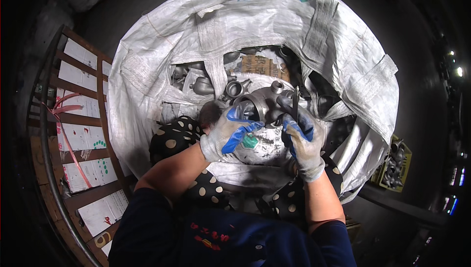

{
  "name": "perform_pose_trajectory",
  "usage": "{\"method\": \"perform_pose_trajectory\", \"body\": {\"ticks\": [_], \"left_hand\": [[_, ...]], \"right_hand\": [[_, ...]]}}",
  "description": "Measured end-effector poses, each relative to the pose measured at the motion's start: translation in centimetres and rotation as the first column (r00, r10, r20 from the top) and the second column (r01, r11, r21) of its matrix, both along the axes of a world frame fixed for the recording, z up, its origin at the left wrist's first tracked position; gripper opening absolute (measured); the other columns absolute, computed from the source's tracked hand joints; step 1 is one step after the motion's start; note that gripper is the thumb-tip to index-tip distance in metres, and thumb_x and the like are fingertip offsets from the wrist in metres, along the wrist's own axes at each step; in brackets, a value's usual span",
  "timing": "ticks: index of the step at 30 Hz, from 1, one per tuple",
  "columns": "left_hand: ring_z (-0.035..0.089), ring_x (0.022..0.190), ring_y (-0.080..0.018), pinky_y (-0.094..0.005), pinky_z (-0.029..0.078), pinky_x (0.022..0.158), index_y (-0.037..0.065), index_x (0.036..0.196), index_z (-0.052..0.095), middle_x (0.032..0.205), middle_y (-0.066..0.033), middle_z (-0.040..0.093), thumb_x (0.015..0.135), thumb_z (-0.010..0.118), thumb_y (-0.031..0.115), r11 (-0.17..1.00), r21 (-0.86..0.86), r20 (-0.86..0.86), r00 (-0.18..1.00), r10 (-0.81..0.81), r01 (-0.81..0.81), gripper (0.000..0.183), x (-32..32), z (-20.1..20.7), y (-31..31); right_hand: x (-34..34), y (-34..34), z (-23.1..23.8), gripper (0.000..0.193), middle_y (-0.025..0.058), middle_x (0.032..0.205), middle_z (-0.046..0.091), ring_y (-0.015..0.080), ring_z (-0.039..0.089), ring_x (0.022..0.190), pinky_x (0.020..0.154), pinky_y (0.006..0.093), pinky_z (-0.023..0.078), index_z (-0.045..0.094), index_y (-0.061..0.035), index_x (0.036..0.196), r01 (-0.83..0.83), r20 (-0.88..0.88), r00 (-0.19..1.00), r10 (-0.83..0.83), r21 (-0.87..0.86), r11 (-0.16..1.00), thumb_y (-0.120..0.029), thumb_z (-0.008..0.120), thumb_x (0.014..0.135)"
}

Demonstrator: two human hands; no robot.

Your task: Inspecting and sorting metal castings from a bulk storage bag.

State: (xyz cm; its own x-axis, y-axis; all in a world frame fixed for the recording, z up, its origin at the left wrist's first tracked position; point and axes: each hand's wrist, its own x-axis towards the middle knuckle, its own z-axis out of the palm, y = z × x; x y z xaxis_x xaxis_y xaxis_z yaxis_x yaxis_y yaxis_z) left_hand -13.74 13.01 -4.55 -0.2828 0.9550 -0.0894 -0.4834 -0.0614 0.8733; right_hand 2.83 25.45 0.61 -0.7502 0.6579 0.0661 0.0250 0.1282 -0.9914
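A grey metal casting (264,99), hollow like a pump or valve body with a round open mouth and a short threaded neck, is held over the white bulk bag (162,26). My left hand (232,130), in a white and blue work glove, grips the casting by the rim of its mouth. My right hand (305,137), gloved alike, is closed around a thin dark metal tool (295,101) that stands up against the casting's right side. The tool's kind and its lower end cannot be made out. A similar casting (235,89) lies just beyond my left hand.
More grey castings (202,86) lie inside the bag, partly under its straps (214,78). A rusty metal rack (104,105) with white cartons stands at the left. A yellow crate (405,165) of metal parts sits on the floor at the right. Dotted dark cloth (176,137) covers my legs.
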Motion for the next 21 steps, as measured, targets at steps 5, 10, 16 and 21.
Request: {"method": "perform_pose_trajectory", "body": {"ticks": [5, 10, 16, 21], "left_hand": [[0.061, 0.097, -0.0251, -0.0341, 0.048, 0.085, -0.001, 0.104, 0.064, 0.108, -0.0152, 0.061, 0.079, 0.055, 0.003, 0.979, 0.196, -0.843, 0.521, 0.136, 0.061, 0.027, -0.2, 2.0, 0.9], [0.062, 0.094, -0.0193, -0.0286, 0.051, 0.083, -0.002, 0.119, 0.05, 0.107, -0.0107, 0.061, 0.085, 0.052, 0.004, 0.998, 0.049, 0.379, 0.924, -0.046, 0.03, 0.034, -0.7, 1.4, 0.5], [0.063, 0.093, -0.0193, -0.0293, 0.053, 0.08, -0.003, 0.12, 0.048, 0.105, -0.0119, 0.061, 0.083, 0.052, -0.002, 0.999, 0.045, 0.461, 0.887, -0.011, -0.011, 0.037, -1.5, -0.7, 0.2], [0.062, 0.093, -0.0179, -0.0282, 0.052, 0.082, -0.004, 0.117, 0.052, 0.105, -0.0117, 0.061, 0.084, 0.051, -0.003, 0.999, 0.032, 0.389, 0.921, -0.03, 0.019, 0.033, -1.4, 0.5, 0.4]], "right_hand": [[-1.6, -0.7, -0.7, 0.048, 0.0198, 0.123, 0.055, 0.0332, 0.057, 0.109, 0.091, 0.0355, 0.045, 0.047, -0.0034, 0.13, -0.113, 0.034, 0.993, 0.11, 0.445, 0.888, -0.003, 0.057, 0.083], [-0.6, -1.5, -0.6, 0.063, 0.018, 0.117, 0.057, 0.0351, 0.059, 0.098, 0.079, 0.0377, 0.05, 0.041, -0.0096, 0.135, -0.291, 0.299, 0.945, 0.134, 0.58, 0.761, -0.003, 0.061, 0.075], [0.1, -2.2, -0.2, 0.06, 0.0208, 0.121, 0.055, 0.0371, 0.057, 0.106, 0.088, 0.0405, 0.048, 0.047, -0.0049, 0.129, -0.336, 0.335, 0.928, 0.162, 0.568, 0.751, 0.005, 0.058, 0.071], [0.2, -1.6, -1.3, 0.061, 0.0189, 0.122, 0.055, 0.0333, 0.06, 0.103, 0.084, 0.0383, 0.05, 0.04, -0.0083, 0.136, -0.317, 0.266, 0.945, 0.192, 0.588, 0.744, -0.001, 0.057, 0.078]]}}
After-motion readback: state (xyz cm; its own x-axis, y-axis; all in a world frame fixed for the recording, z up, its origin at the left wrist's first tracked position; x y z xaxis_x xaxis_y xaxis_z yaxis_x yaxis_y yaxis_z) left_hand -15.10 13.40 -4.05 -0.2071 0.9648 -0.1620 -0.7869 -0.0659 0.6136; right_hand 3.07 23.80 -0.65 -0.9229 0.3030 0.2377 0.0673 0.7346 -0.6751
